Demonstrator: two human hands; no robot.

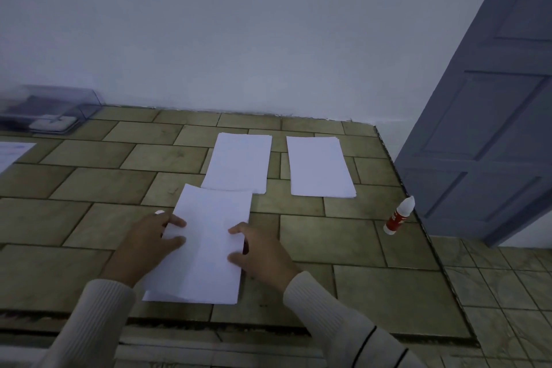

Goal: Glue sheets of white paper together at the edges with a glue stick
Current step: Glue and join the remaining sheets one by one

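- head view: tiled counter takes up most of it, pale wall behind.
- left stack and right stack of white paper lie side by side further back.
- near sheet runs lengthways away from the person, far edge reaching the left stack.
- left hand and right hand sit on its side edges, fingers lightly bent, tips pressing it flat, gripping nothing afaict.
- glue stick is well off right by the counter edge, cap aimed up-right, so i'd say the right hand's closer.
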